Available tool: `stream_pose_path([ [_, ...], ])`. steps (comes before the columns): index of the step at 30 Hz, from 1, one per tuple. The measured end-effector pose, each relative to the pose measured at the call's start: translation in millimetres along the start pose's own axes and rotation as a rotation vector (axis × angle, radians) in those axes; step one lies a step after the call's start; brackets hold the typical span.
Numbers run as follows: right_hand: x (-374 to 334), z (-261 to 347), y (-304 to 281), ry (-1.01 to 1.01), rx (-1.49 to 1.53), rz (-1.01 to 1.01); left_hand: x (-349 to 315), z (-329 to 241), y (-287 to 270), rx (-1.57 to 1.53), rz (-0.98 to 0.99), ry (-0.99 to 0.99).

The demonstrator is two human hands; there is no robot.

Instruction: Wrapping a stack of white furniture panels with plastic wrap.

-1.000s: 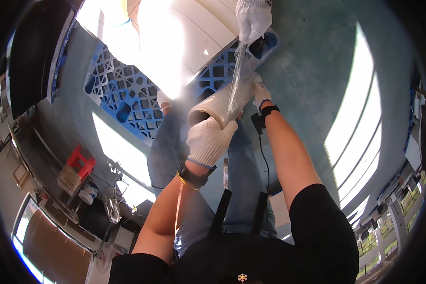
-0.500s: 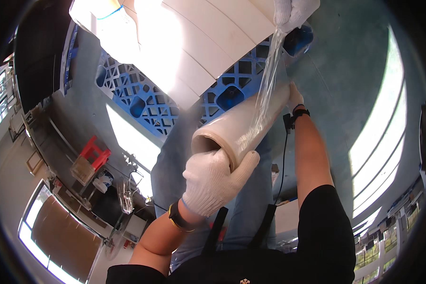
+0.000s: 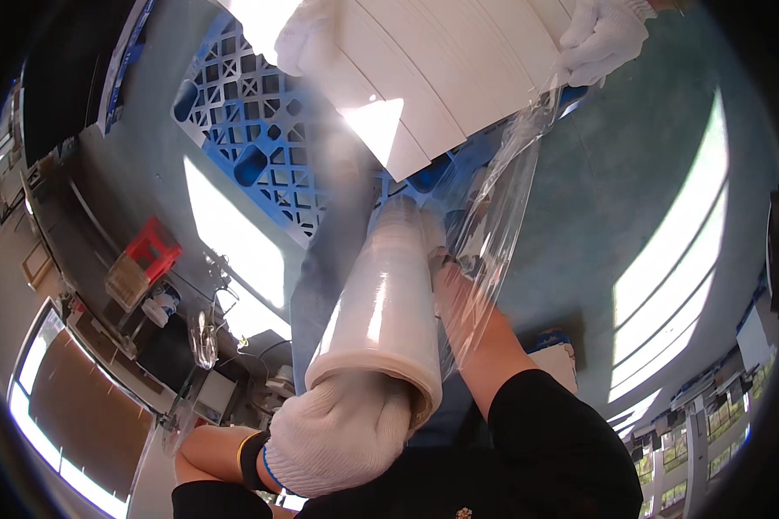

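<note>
A thick roll of clear stretch film (image 3: 376, 294) points away from me, its near end close to my body. My left hand (image 3: 342, 432), in a white knit glove, is closed at the near end, its fingers inside the core. At the far end, my right hand (image 3: 433, 232) is mostly hidden behind the roll. A loose, creased strip of film (image 3: 502, 208) runs from the roll to the right corner of a stack of white boards (image 3: 459, 60). Another person's gloved hand (image 3: 599, 39) grips that corner; their other gloved hand (image 3: 307, 39) rests at the boards' left side.
Under the boards lies a blue lattice plastic pallet (image 3: 249, 164). A red stool (image 3: 154, 251) and assorted clutter stand on the left. Sunlight patches (image 3: 675, 259) cross the grey-green floor (image 3: 580, 199). Behind my right arm sits a small carton (image 3: 556, 359).
The roll has swung left and come nearer my body, both my hands with it. The film strip has grown longer and slanted. The boards and the other person's hands have shifted right.
</note>
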State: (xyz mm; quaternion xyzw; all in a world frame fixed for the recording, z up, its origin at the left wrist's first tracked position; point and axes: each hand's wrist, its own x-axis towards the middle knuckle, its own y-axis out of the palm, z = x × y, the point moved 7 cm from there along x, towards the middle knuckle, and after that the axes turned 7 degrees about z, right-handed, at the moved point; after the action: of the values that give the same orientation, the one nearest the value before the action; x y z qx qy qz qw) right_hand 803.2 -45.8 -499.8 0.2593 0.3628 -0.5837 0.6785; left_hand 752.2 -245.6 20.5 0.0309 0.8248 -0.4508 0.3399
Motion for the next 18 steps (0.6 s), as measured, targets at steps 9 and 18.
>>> stream_pose_path([
  [9,34.7,148.2,56.5,-0.057,-0.053,0.158,-57.4,77.5,-37.7,0.298,0.003,0.246],
  [18,1.6,215.0,41.9,-0.142,-0.07,0.286,-65.1,155.0,-79.0,0.079,-0.361,0.123],
])
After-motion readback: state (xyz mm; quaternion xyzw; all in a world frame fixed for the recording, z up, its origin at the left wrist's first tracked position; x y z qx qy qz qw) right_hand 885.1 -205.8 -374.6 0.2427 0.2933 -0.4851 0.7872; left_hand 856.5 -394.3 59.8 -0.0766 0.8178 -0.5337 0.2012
